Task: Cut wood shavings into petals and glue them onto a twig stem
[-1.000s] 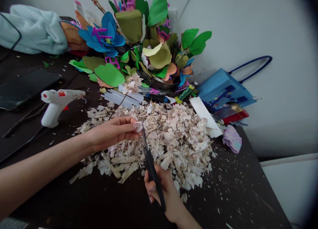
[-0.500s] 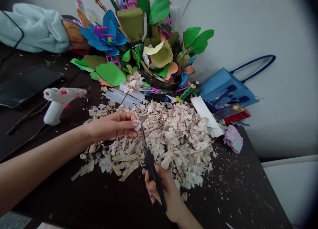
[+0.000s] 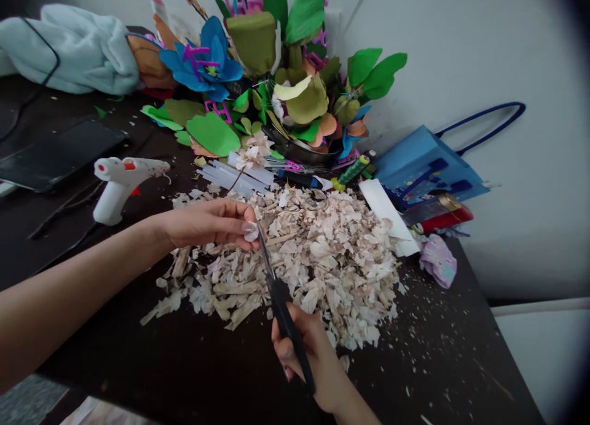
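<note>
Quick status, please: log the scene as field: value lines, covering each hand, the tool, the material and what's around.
left hand: pinching a small pale piece
right hand: gripping dark-handled scissors
scissors tip: at the pale piece; cutting or not, unclear
material: heap of pale, dry-looking scraps on a dark table
left side: white glue gun
beyond heap: translucent sticks, artificial flowers
right side: blue bag

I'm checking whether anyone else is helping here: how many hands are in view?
2: the left hand pinches a small pale piece over the heap of pale scraps; the right hand, lower in the picture, holds black-handled scissors.
</note>
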`<move>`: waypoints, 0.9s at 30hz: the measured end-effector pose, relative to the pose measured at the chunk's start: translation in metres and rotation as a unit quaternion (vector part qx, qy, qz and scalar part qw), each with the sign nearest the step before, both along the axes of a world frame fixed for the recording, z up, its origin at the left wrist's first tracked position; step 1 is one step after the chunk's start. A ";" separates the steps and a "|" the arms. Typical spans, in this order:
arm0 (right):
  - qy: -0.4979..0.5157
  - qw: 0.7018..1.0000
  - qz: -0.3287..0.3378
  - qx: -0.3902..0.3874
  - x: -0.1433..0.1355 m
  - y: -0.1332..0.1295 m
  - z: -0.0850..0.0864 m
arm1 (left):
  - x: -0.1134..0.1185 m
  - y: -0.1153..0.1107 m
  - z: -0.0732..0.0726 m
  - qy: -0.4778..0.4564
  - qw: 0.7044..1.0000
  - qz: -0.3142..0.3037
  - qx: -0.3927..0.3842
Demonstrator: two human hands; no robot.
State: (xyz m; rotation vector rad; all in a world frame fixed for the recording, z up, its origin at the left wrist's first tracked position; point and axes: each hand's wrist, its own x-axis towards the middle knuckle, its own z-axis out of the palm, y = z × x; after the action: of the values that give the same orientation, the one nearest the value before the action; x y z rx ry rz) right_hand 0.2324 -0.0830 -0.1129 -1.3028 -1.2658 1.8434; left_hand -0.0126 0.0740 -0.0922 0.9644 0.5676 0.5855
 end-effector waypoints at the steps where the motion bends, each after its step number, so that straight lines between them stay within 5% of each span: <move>1: 0.001 1.000 0.001 -0.002 0.000 0.000 0.000 | -0.001 0.001 0.000 -0.003 1.000 -0.006 0.001; 27: 0.060 0.997 0.040 -0.006 0.007 -0.001 -0.009 | -0.006 0.006 -0.004 0.025 0.997 -0.062 0.039</move>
State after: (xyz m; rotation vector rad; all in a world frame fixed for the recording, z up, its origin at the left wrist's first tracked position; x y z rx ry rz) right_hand 0.2395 -0.0842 -0.1221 -1.1435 -1.2611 1.9574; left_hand -0.0181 0.0798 -0.0965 1.0823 0.5272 0.4758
